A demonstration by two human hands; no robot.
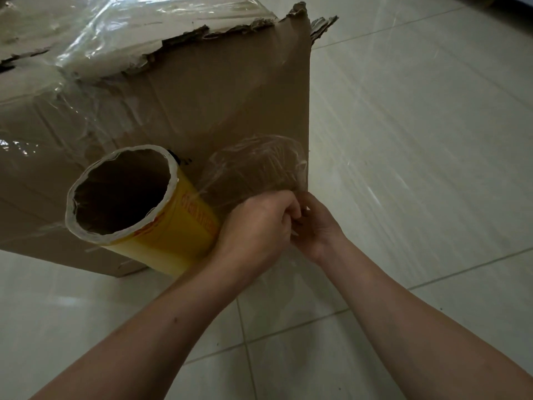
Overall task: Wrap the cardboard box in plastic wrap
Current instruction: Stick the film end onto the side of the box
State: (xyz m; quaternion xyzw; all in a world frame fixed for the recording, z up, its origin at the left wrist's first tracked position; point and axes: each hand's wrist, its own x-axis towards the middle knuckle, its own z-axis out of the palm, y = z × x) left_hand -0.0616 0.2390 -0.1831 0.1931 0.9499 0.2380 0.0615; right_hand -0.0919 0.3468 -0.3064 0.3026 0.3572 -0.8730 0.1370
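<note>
A large brown cardboard box with a torn top edge stands on the tiled floor, its top and left side covered in clear plastic film. A yellow roll of plastic wrap with a wide hollow core stands upright against the box's near face. A loose sheet of film stretches from the roll toward the box's right corner. My left hand and my right hand meet at that corner, and both pinch the bunched end of the film between their fingers.
Pale glossy floor tiles spread to the right of the box and in front of it. The box fills the upper left of the view.
</note>
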